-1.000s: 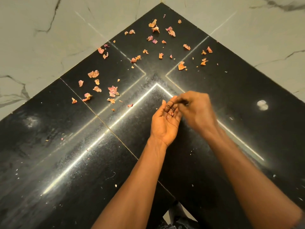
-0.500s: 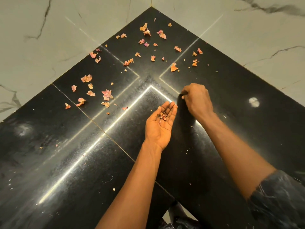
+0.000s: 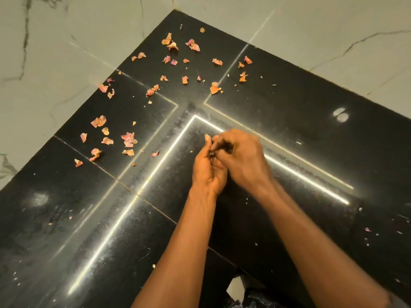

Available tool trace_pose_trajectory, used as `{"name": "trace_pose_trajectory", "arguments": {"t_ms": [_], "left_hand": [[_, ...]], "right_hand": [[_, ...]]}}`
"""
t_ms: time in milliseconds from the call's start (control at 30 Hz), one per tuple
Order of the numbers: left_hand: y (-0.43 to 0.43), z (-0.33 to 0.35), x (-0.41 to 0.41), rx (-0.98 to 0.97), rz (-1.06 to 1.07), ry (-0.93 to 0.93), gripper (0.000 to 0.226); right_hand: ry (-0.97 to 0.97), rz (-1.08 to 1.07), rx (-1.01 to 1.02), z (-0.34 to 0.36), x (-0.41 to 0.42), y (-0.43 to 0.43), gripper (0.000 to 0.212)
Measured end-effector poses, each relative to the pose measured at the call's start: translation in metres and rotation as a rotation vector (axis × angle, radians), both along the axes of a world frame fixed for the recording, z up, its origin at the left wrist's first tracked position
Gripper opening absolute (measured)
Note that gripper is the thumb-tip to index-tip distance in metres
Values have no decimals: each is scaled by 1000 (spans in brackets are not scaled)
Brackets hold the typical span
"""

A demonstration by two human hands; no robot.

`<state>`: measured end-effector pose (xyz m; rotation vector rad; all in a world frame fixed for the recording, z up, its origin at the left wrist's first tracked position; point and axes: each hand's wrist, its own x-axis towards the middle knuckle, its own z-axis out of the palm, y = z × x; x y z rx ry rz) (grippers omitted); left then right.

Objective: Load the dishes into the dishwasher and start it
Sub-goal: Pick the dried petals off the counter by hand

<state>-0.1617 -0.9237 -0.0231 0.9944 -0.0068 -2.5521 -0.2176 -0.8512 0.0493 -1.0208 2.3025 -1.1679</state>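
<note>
Both hands are held together over the near middle of a black stone tabletop that runs into a corner between pale marbled walls. The left hand is turned palm up and cupped, its fingers curled round a few small scraps that can just be made out in the palm. The right hand is laid over it with its fingertips bunched above those scraps. Because of motion blur, it cannot be told whether anything is pinched between them.

Many thin orange-pink peel pieces are scattered across the far and left parts of the tabletop, well apart from the hands, and finer crumbs are dotted to the near right.

No dishes and no dishwasher are to be seen anywhere in the view, so their place cannot be given. By this showing, loading has not been begun. What is being done is judged to be a clearing of litter from the surface, and that is far from finished, since most pieces are not yet picked up. Loading and starting the machine are judged to be wholly outstanding.
</note>
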Motion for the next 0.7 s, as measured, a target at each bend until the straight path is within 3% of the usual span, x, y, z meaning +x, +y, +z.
{"name": "trace_pose_trajectory", "arguments": {"t_ms": [100,200,300,400,467,567,700], "left_hand": [[4,-1,-2,63,-27,14,22],[3,5,-4,7,35,39,21],[-1,12,-7,-8,66,7,27],[-2,19,-6,-9,58,-15,28],[0,19,-2,-12,56,-31,31],[5,23,2,-31,69,-22,37],[6,24,5,-63,63,-22,29]], "right_hand": [[118,79,17,-4,0,6,15],[-35,10,-2,9,-23,0,24],[-94,-24,26,7,-65,-22,17],[30,-119,82,-10,-111,-59,15],[92,-146,183,-22,-130,-84,28],[255,3,278,-36,-126,-113,35],[433,120,339,-48,-107,-104,20]]}}
